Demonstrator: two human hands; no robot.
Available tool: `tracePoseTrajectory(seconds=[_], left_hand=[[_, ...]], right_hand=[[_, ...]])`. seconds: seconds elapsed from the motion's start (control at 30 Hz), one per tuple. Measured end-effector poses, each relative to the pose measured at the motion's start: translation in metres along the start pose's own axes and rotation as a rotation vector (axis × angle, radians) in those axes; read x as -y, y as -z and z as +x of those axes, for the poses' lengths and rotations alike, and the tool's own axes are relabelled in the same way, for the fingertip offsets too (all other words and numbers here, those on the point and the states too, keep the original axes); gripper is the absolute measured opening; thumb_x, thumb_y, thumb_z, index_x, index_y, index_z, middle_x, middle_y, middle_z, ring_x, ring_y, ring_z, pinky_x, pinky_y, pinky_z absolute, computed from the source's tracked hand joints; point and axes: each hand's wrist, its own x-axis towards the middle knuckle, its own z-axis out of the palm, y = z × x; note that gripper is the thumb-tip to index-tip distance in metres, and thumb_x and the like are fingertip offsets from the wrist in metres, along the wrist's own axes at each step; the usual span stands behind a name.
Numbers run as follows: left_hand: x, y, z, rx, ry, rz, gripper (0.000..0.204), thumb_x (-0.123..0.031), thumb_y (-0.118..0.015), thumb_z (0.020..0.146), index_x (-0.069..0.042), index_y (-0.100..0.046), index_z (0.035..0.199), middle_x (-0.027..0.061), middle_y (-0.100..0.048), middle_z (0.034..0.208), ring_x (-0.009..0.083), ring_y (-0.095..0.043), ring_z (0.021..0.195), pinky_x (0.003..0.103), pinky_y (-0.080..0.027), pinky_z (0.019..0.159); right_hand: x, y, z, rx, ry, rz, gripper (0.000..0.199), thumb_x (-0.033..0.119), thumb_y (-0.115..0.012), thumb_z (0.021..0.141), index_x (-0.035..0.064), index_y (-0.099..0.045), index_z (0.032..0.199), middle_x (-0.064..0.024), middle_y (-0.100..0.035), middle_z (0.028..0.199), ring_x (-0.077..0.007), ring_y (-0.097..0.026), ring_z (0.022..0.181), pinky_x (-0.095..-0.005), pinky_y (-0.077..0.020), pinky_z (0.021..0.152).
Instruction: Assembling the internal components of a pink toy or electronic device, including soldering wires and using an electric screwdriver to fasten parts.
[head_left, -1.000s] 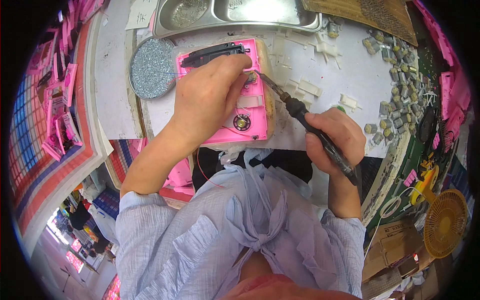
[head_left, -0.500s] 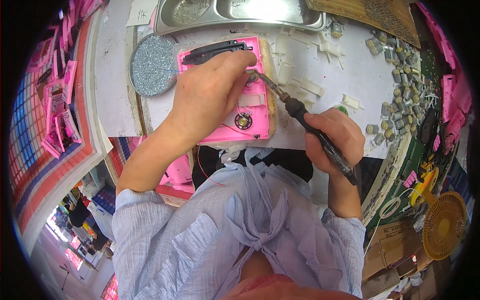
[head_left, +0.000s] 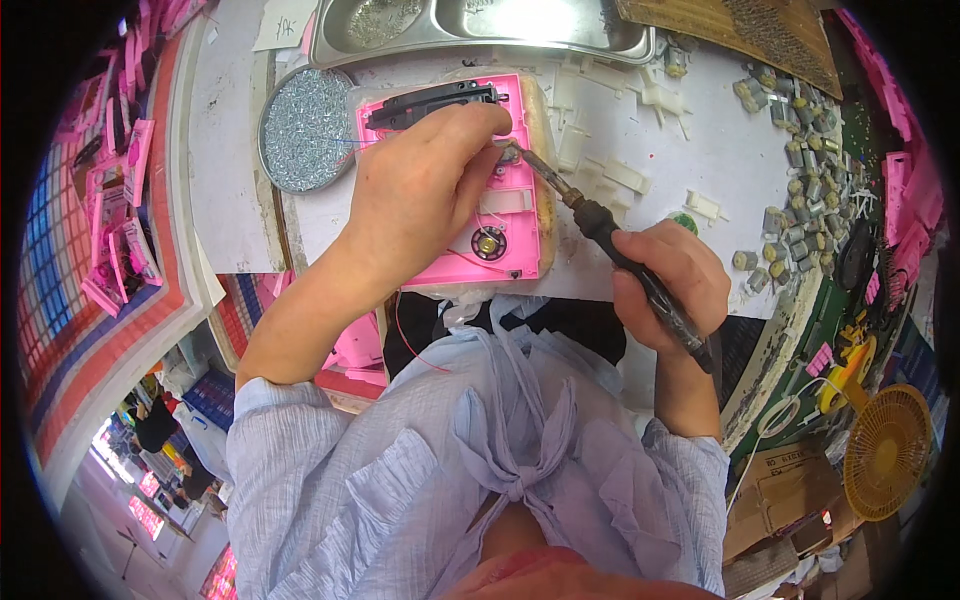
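My right hand (head_left: 672,280) grips a soldering iron (head_left: 645,275) by its dark handle. The iron's tip meets a small metal part (head_left: 508,155) near the right side of an open pink plastic housing (head_left: 430,268). Over the housing, my left hand (head_left: 425,175) is closed in a pinch close to that tip; whatever its fingertips hold is hidden. A thin blue wire (head_left: 345,142) runs out from under this hand to the left. The housing carries a black mechanism (head_left: 435,100), a white strip (head_left: 508,202) and a small round speaker (head_left: 488,243). A red wire (head_left: 402,325) hangs off its near edge.
A round dish of small screws (head_left: 308,130) stands left of the housing, and a metal tray (head_left: 480,50) lies behind. White plastic parts (head_left: 625,175) and several small motors (head_left: 800,190) lie to the right. A yellow fan (head_left: 888,452) is at far right.
Almost nothing differs. The housing and the right hand with the soldering iron have shifted very slightly in the picture; the tip stays at the small metal part.
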Motion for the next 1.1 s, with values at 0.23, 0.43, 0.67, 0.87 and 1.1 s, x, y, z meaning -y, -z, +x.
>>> tracePoseTrajectory(seconds=[0.23, 0.43, 0.67, 0.87, 1.1], left_hand=[[0.001, 0.000, 0.001, -0.002, -0.007, -0.007, 0.024, 0.001, -0.076, 0.086, -0.005, -0.068, 0.108, 0.0100, -0.072, 0.090, 0.0211, -0.072, 0.076, 0.030, -0.057, 0.066], [0.000, 0.001, 0.002, 0.020, 0.001, 0.005, 0.024, 0.000, -0.075, 0.086, -0.005, -0.068, 0.109, 0.0098, -0.072, 0.089, 0.0214, -0.072, 0.075, 0.031, -0.057, 0.067], [-0.001, 0.002, 0.003, 0.024, -0.009, 0.016, 0.025, -0.002, -0.075, 0.087, -0.006, -0.068, 0.111, 0.0090, -0.072, 0.091, 0.0214, -0.072, 0.075, 0.031, -0.057, 0.066], [-0.002, 0.007, 0.000, 0.015, -0.026, 0.042, 0.028, -0.005, -0.078, 0.086, -0.006, -0.068, 0.112, 0.0073, -0.072, 0.091, 0.0209, -0.071, 0.074, 0.031, -0.056, 0.066], [0.031, 0.059, -0.024, 0.018, 0.015, 0.375, 0.033, -0.019, -0.082, 0.084, -0.005, -0.067, 0.111, 0.0081, -0.069, 0.092, 0.0254, -0.066, 0.088, 0.039, -0.050, 0.080]], right_hand=[[0.001, 0.002, 0.001, 0.003, -0.014, -0.009, 0.035, 0.002, -0.076, 0.074, 0.0017, -0.070, 0.108, -0.0096, -0.068, 0.076, -0.0228, -0.062, 0.057, -0.0326, -0.0468, 0.052], [0.000, 0.008, -0.001, -0.022, -0.036, 0.007, 0.031, 0.003, -0.076, 0.076, -0.0001, -0.071, 0.106, -0.0095, -0.064, 0.070, -0.0237, -0.060, 0.056, -0.0325, -0.0454, 0.052], [0.002, 0.010, 0.000, -0.040, -0.026, -0.001, 0.029, 0.002, -0.076, 0.077, -0.0012, -0.071, 0.106, -0.0100, -0.064, 0.070, -0.0241, -0.060, 0.056, -0.0324, -0.0457, 0.052], [0.004, 0.010, 0.000, -0.060, -0.022, 0.004, 0.029, 0.002, -0.075, 0.077, -0.0025, -0.071, 0.105, -0.0112, -0.065, 0.072, -0.0248, -0.061, 0.057, -0.0328, -0.0466, 0.053], [0.004, 0.014, -0.002, -0.087, -0.026, 0.050, 0.029, 0.000, -0.074, 0.078, -0.0058, -0.070, 0.107, -0.0127, -0.064, 0.072, -0.0245, -0.060, 0.058, -0.0333, -0.0463, 0.054]])
